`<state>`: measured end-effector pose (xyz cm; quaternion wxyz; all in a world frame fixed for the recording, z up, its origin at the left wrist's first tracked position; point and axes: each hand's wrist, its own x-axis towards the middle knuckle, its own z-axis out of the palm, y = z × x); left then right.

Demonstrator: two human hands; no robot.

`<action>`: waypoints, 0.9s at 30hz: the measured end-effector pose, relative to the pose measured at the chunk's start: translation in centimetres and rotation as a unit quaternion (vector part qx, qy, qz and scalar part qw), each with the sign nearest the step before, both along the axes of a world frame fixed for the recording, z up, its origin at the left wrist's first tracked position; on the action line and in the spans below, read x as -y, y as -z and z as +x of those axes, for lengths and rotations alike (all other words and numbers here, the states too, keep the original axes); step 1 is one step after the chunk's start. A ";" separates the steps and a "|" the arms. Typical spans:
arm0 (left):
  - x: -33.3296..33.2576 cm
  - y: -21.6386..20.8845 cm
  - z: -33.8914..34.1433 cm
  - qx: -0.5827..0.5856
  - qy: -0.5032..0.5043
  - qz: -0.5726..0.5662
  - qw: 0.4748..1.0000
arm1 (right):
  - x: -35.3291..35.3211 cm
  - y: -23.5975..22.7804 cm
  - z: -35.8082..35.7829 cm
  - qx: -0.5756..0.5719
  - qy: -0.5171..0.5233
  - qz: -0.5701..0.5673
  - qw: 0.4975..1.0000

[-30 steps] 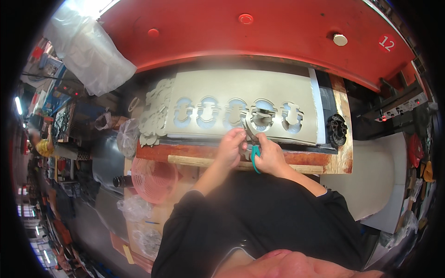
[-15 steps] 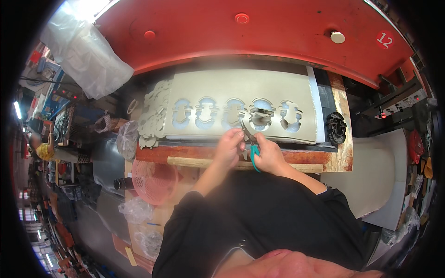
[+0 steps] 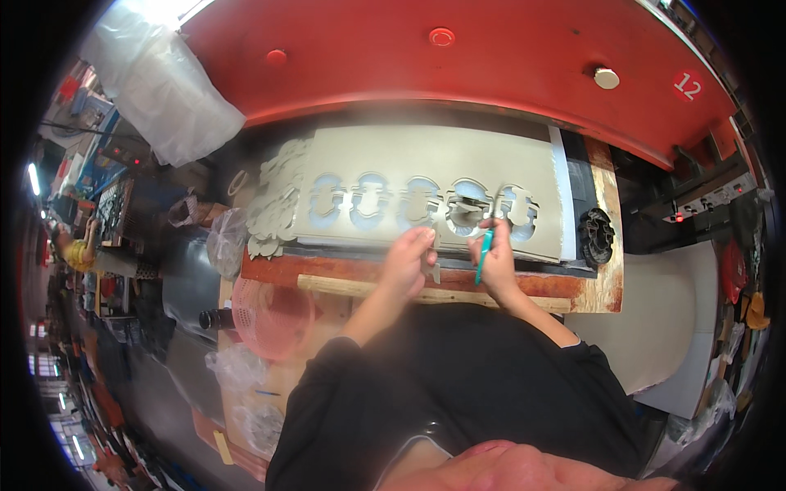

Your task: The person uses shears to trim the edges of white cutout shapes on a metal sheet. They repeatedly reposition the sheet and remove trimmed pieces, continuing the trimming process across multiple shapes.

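A grey sheet [image 3: 426, 159] with a row of rounded cut-out shapes lies on a wooden bench [image 3: 602, 290]. My right hand [image 3: 496, 260] grips a thin teal-handled tool [image 3: 485, 252] whose tip touches a cut-out shape [image 3: 468, 206] near the sheet's front edge. My left hand [image 3: 409, 260] rests on the sheet's front edge, just left of the tool, fingers pinching a small grey offcut [image 3: 434, 268].
A pile of grey cut-out pieces [image 3: 274, 204] lies at the sheet's left end. A black ornate piece [image 3: 598, 236] sits at the right. A pink mesh basket [image 3: 274, 315] stands lower left. A big red machine hood [image 3: 458, 57] hangs behind. A clear plastic bag [image 3: 160, 82] hangs upper left.
Both hands stay at the sheet's front edge; the tool tip has shifted slightly along the cut-out. Little else has moved.
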<state>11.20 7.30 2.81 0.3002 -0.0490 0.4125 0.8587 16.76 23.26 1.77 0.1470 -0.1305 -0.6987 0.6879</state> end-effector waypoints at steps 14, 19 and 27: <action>-0.2 -0.9 -0.5 -0.024 0.002 -0.029 0.999 | 0.5 -2.8 2.1 0.129 -0.175 0.227 0.949; -0.2 -0.2 -0.4 -0.022 0.004 -0.015 1.000 | 1.0 -3.9 1.6 0.136 -0.164 0.283 0.935; 0.0 0.5 -0.5 -0.029 0.013 0.002 0.999 | 1.2 -3.9 1.6 0.129 -0.173 0.278 0.936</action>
